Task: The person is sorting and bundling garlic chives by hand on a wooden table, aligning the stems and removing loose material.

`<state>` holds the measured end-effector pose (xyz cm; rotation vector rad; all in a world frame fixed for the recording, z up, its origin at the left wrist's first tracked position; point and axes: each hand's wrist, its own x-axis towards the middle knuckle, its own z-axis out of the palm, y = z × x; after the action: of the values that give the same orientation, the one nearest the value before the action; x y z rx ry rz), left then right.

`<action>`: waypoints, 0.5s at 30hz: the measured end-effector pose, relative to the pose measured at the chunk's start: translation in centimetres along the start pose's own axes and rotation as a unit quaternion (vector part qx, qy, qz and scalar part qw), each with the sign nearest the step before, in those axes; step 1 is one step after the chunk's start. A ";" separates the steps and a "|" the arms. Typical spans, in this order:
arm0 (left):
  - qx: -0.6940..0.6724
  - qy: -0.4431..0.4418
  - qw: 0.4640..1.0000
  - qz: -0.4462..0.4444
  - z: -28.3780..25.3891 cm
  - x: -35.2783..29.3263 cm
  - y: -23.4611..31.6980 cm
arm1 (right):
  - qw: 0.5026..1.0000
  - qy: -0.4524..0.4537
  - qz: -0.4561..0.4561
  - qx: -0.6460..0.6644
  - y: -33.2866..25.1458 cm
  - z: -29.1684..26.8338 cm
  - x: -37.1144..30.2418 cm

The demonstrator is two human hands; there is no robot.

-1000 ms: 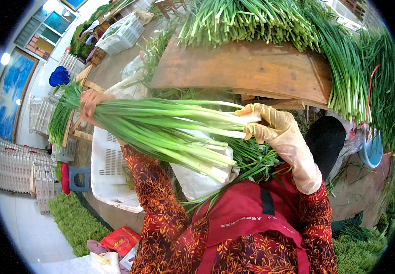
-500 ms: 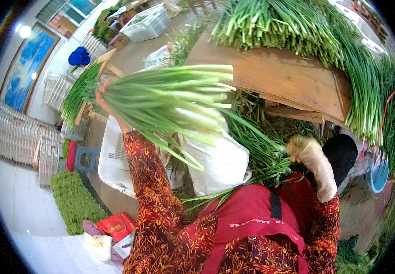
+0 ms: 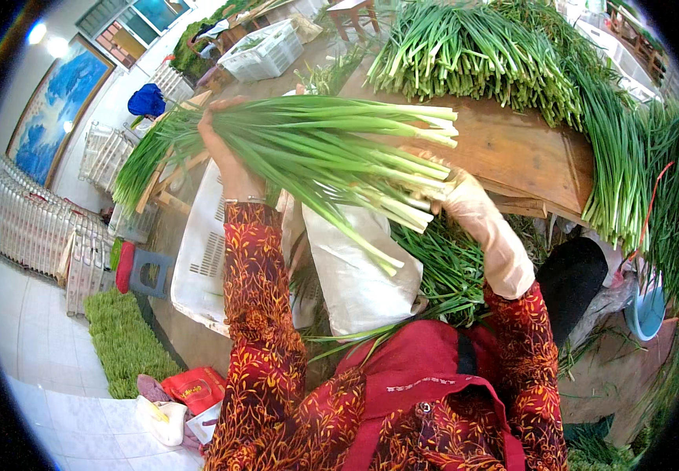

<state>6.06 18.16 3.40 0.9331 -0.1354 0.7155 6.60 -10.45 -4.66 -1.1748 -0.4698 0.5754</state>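
My left hand (image 3: 228,153) is closed around a bunch of chives (image 3: 323,129), raised in front of me. Its long green leaves trail off to the left, and its pale stalk ends spread to the right. One stalk hangs lower than the others. My right hand (image 3: 473,216), in a cream glove, is at the stalk ends. Its fingers are blurred and partly behind the stalks, so their grip is unclear. Below the bunch lies white sheeting (image 3: 367,286), beside loose green leaves (image 3: 449,271) near my lap.
A wooden board (image 3: 528,149) at the right bears a thick pile of chives (image 3: 473,59). Left of my lap stands a white plastic crate (image 3: 198,267). A grey-blue stool (image 3: 149,273) is farther left, and a blue basin (image 3: 646,310) sits at the right.
The bunch has moved right and slightly up in my left hand. My gloved right hand has come up from near my lap to the stalk ends.
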 end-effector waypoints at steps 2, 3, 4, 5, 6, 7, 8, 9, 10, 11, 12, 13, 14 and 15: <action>0.034 0.017 0.999 0.003 0.7 -0.2 0.0 | 0.996 -0.015 0.083 -0.018 0.0 0.3 0.1; 0.061 0.022 0.998 0.004 1.2 -0.2 0.1 | 0.999 0.020 0.045 0.012 0.1 0.7 -0.7; 0.091 0.033 0.995 0.002 1.3 -0.6 0.2 | 0.999 0.021 0.045 -0.022 1.1 0.1 -1.1; 0.108 0.038 0.993 0.008 1.2 -0.6 0.3 | 0.995 0.020 0.073 -0.057 1.5 -0.5 -1.6; 0.086 0.037 0.996 -0.001 1.2 -0.7 0.1 | 0.990 0.022 0.099 -0.095 1.4 -0.8 -2.1; 0.063 0.035 0.997 -0.010 1.2 -0.8 0.0 | 0.987 0.043 0.105 -0.109 1.5 -1.0 -2.6; 0.041 0.033 0.998 -0.019 1.3 -0.9 -0.1 | 0.984 0.065 0.112 -0.123 1.5 -1.3 -3.0; 0.040 0.037 0.998 -0.015 1.5 -1.0 -0.4 | 0.979 0.088 0.119 -0.140 1.5 -1.7 -3.4; 0.039 0.042 0.998 -0.010 1.7 -1.1 -0.5 | 0.977 0.106 0.086 -0.161 1.7 -2.3 -3.8; 0.038 0.048 0.998 -0.005 1.9 -1.2 -0.7 | 0.987 0.101 0.058 -0.110 1.5 -2.6 -4.3; 0.019 0.040 0.999 -0.012 2.0 -1.2 -0.6 | 0.993 0.094 0.028 -0.058 0.4 -2.5 -5.0; -0.001 0.033 0.999 -0.019 1.9 -1.1 -0.4 | 0.996 0.083 -0.019 -0.031 -0.3 -2.0 -5.3; -0.020 0.027 0.999 -0.026 1.8 -1.1 -0.3 | 0.995 0.083 -0.040 -0.038 -0.7 -1.7 -5.1; 0.044 0.089 0.994 -0.055 3.7 -1.7 0.1 | 0.992 0.112 -0.024 -0.052 -1.4 -1.1 -4.8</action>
<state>5.42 14.46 5.04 0.9490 0.1043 0.7037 3.86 -14.71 -3.88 -1.3078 -0.3380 0.3756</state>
